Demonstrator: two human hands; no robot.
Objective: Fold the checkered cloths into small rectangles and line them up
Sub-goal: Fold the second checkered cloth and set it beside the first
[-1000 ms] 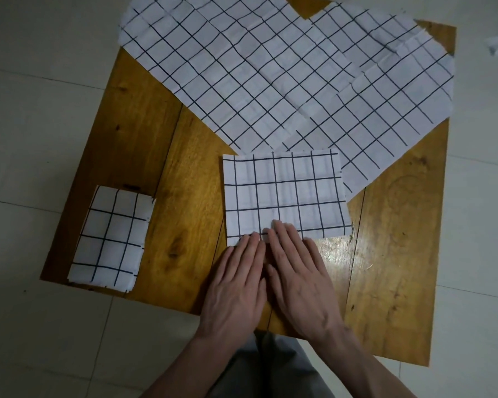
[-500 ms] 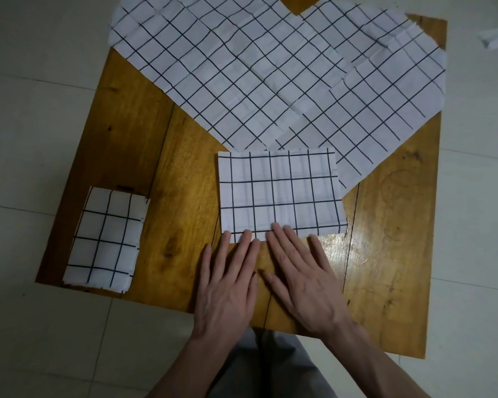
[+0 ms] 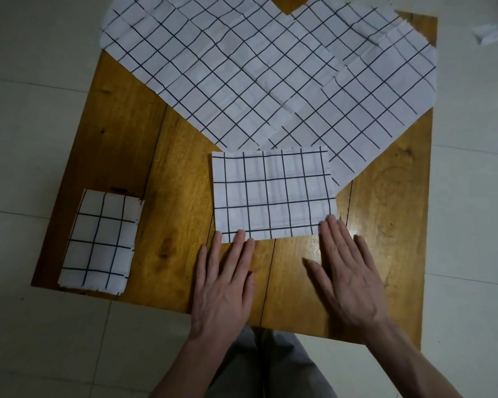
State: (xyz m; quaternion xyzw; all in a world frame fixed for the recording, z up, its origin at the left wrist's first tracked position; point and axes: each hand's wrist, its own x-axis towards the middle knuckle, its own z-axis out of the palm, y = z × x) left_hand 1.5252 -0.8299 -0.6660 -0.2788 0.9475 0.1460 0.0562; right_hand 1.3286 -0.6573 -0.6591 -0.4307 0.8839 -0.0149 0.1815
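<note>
A half-folded white cloth with a black grid (image 3: 273, 193) lies flat in the middle of the wooden table (image 3: 181, 179). My left hand (image 3: 224, 282) lies flat with straight fingers, its fingertips on the cloth's near left edge. My right hand (image 3: 348, 271) is flat too, fingertips touching the cloth's near right corner. A small folded checkered rectangle (image 3: 101, 239) sits at the table's near left corner. Two large unfolded checkered cloths (image 3: 213, 61) (image 3: 377, 90) overlap across the far side of the table.
Pale tiled floor (image 3: 26, 139) surrounds the table. A small white scrap (image 3: 489, 35) lies on the floor at the far right. My grey trousers (image 3: 270, 366) show below the table's near edge.
Both hands have slid apart along the cloth's near edge: the left a little leftward, the right out to the right corner. The cloths have not moved.
</note>
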